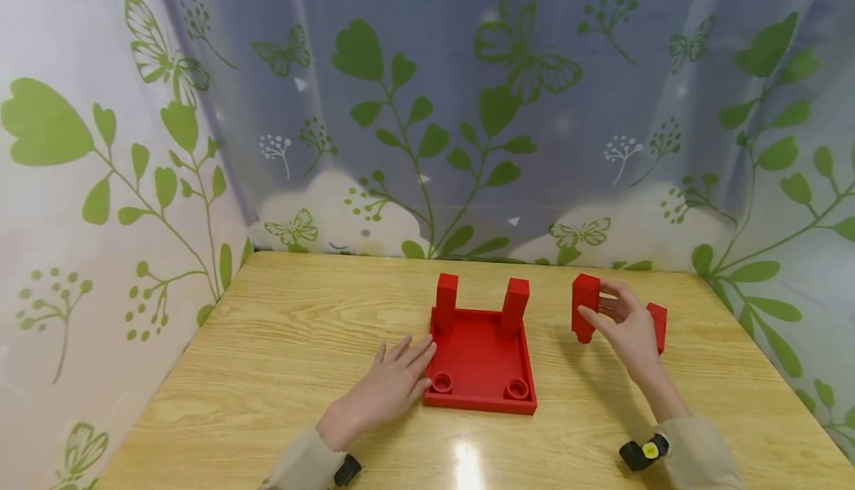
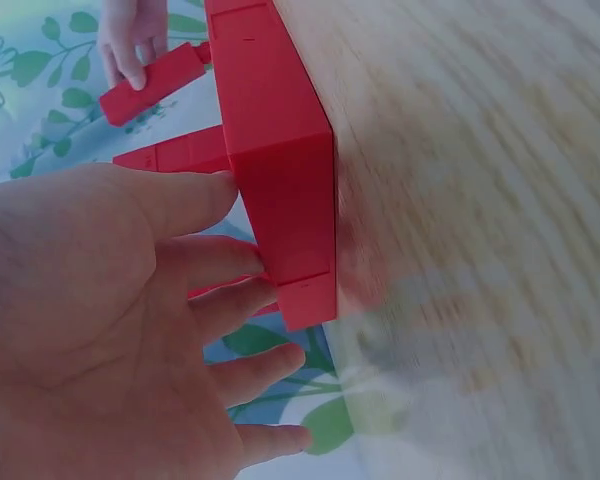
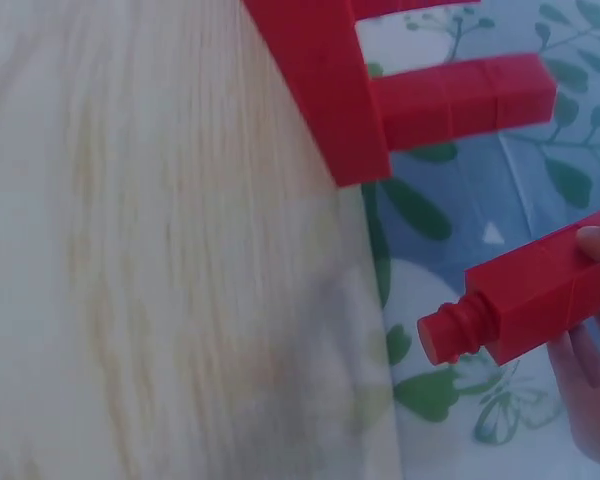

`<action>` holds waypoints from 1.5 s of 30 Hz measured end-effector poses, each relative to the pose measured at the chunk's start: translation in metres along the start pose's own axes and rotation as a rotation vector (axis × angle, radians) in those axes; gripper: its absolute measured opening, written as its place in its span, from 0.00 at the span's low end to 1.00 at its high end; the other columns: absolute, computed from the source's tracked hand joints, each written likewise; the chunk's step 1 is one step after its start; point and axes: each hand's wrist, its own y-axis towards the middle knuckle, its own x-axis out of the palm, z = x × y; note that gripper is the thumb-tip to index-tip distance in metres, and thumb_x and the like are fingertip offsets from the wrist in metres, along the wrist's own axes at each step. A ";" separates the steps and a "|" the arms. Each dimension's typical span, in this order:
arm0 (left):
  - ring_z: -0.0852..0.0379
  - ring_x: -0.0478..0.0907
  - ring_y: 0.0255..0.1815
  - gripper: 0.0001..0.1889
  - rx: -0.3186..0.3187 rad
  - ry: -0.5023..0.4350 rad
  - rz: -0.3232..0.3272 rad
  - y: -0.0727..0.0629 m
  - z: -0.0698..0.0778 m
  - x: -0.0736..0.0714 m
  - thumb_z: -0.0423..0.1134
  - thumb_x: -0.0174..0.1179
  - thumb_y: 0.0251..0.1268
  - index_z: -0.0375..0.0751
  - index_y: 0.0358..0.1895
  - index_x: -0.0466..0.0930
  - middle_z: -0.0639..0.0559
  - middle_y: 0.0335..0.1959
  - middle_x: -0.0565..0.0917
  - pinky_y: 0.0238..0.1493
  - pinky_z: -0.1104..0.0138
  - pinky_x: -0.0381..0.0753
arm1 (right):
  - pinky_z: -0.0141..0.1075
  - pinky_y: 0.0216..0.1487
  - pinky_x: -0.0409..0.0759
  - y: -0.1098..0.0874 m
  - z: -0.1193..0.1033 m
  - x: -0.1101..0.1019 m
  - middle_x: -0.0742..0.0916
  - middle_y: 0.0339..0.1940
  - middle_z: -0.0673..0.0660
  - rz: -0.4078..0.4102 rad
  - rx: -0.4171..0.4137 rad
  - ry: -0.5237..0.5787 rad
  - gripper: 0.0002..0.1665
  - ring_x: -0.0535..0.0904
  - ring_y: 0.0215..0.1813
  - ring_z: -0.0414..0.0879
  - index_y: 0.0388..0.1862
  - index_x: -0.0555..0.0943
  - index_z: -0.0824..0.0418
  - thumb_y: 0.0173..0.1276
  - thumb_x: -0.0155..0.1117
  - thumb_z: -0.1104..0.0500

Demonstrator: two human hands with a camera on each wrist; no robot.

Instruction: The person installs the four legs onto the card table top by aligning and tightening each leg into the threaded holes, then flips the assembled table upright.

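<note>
The left grip (image 1: 389,387), spread and empty, touches the red tray (image 1: 477,362) midway between the desk's (image 1: 280,319) side edges, two posts (image 1: 515,306) upright in it. Rightward, a raised red leg (image 1: 584,298) is pinched by the right grip (image 1: 628,327); another red block (image 1: 658,327) lies near the far right corner.

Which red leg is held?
The leg in the right hand, peg down; two others stand in the tray, another is right of that hand.
</note>
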 end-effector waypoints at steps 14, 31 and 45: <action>0.34 0.52 0.80 0.29 0.014 -0.025 0.007 -0.005 -0.004 0.006 0.46 0.49 0.82 0.38 0.78 0.61 0.45 0.81 0.59 0.72 0.31 0.50 | 0.22 0.52 0.79 -0.020 -0.039 0.022 0.83 0.51 0.39 -0.046 -0.120 0.175 0.30 0.83 0.49 0.31 0.65 0.74 0.68 0.65 0.72 0.70; 0.36 0.49 0.81 0.29 0.015 -0.032 -0.007 -0.009 -0.004 0.005 0.47 0.46 0.83 0.39 0.80 0.58 0.47 0.82 0.55 0.73 0.32 0.48 | 0.25 0.57 0.78 -0.037 -0.075 0.091 0.79 0.57 0.45 -0.287 -0.190 0.305 0.30 0.79 0.53 0.36 0.64 0.72 0.68 0.64 0.70 0.72; 0.36 0.51 0.81 0.29 0.015 -0.030 -0.001 -0.009 -0.006 0.005 0.47 0.47 0.82 0.40 0.80 0.59 0.49 0.82 0.57 0.72 0.32 0.51 | 0.30 0.59 0.79 -0.048 -0.087 0.134 0.78 0.61 0.56 -0.420 -0.178 0.338 0.31 0.78 0.56 0.43 0.65 0.72 0.65 0.64 0.72 0.68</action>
